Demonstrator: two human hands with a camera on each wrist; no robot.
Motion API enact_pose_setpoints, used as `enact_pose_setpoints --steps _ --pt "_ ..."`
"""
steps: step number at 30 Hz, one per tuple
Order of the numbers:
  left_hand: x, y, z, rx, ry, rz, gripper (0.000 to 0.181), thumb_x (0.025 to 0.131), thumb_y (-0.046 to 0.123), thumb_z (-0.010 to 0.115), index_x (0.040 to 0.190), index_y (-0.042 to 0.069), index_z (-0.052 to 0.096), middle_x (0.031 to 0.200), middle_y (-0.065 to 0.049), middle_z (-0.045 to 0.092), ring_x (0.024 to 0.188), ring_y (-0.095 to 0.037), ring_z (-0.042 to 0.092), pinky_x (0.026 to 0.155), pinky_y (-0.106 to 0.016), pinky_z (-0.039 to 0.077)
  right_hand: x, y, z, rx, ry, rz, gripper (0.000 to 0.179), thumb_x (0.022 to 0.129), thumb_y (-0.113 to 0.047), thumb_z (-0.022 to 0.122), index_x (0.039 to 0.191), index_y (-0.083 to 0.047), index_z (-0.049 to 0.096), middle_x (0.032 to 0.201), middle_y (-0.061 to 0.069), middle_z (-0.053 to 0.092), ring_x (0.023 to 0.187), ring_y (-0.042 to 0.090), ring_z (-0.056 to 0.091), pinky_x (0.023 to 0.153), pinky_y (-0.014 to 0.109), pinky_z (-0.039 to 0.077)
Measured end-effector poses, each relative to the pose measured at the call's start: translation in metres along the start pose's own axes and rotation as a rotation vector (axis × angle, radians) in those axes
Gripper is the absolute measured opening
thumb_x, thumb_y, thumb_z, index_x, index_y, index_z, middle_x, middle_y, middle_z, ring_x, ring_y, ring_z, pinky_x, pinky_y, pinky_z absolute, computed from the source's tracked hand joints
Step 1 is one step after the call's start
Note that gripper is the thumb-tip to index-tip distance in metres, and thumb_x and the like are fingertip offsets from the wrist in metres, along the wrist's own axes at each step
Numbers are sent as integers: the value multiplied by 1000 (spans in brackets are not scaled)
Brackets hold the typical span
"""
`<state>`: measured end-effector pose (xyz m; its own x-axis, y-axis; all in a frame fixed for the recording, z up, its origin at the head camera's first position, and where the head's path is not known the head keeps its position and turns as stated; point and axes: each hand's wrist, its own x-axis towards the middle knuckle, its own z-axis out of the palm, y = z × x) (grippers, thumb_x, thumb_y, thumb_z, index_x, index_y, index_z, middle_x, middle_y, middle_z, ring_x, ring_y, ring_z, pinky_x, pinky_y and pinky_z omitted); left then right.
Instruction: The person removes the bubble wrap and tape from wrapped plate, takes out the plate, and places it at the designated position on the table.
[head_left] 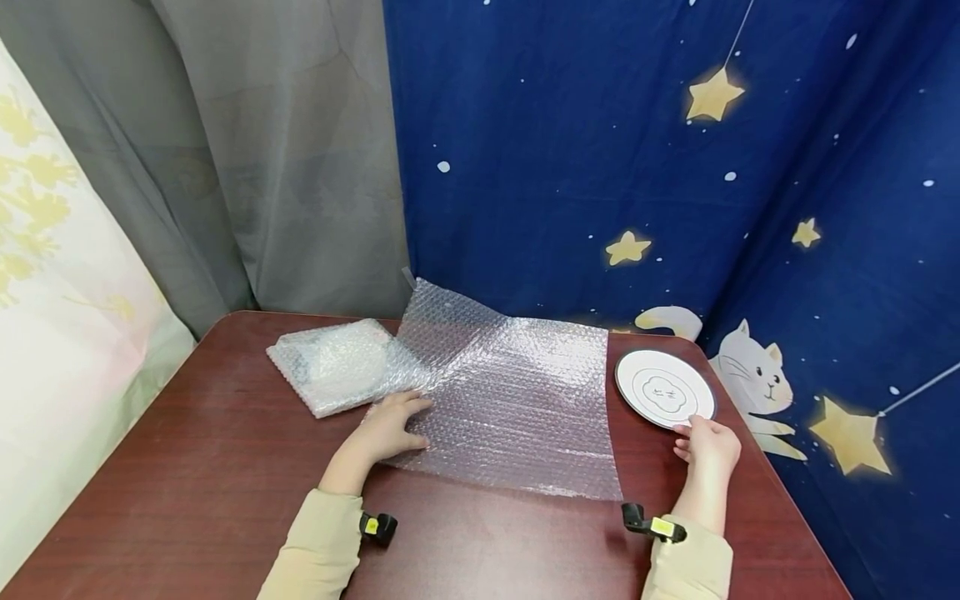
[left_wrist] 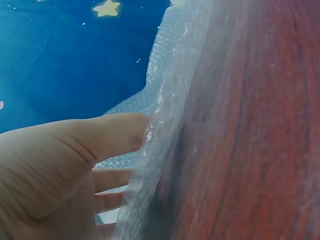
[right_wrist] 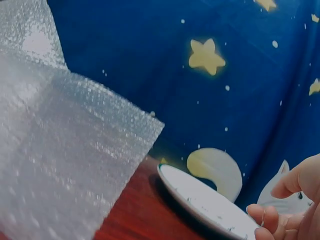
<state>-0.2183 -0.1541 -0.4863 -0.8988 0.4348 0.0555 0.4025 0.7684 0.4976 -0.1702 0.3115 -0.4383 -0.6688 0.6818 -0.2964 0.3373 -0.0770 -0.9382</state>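
Observation:
A large sheet of bubble wrap (head_left: 517, 408) lies spread on the table. My left hand (head_left: 392, 427) rests at its left edge, thumb and fingers spread apart; in the left wrist view, the wrap's edge (left_wrist: 165, 120) runs past the thumb. A round white plate (head_left: 651, 379) with a dark rim and a line drawing sits right of the sheet. The curled fingers of my right hand (head_left: 711, 454) hold the plate's near right rim. Close by in the right wrist view is the plate's edge (right_wrist: 200, 202); part of this hand is out of frame.
A bubble-wrapped package (head_left: 341, 367) with something pale inside lies at the back left, against the sheet's left side. The reddish-brown table (head_left: 480, 550) ends at grey (head_left: 300, 167) and blue curtains (head_left: 525, 167). Both wrists carry small black camera mounts.

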Motion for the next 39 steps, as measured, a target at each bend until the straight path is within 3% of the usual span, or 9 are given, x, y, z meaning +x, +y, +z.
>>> enact_pose_setpoints --steps 10,18,30,39 --pt "0 -2 -7 -68 77 42 55 82 22 74 130 0 57 131 -21 54 124 -39 45 103 -52 33 -14 -19 12 5 -23 -76 49 98 -19 49 138 6 38 63 -7 63 45 8 56 48 21 51" --pt "0 -4 -12 -147 123 45 48 87 19 68 129 -1 58 129 -18 57 122 -36 49 102 -48 37 -26 -27 30 49 -56 -166 41 97 -16 52 131 6 43 58 -12 61 42 7 54 45 20 49" --pt "-9 -7 -30 -158 196 -38 48 90 23 65 131 1 56 127 -18 58 109 -35 58 92 -50 46 -48 -32 62 100 -140 -273 36 96 -12 53 125 8 48 64 -6 64 39 4 50 43 18 47" --pt "-16 -17 -45 -153 283 -118 46 90 26 64 130 2 58 114 -18 65 100 -36 63 84 -51 49 -65 -33 84 79 -222 -294 30 95 -10 54 121 5 53 67 -4 65 41 5 50 47 23 49"
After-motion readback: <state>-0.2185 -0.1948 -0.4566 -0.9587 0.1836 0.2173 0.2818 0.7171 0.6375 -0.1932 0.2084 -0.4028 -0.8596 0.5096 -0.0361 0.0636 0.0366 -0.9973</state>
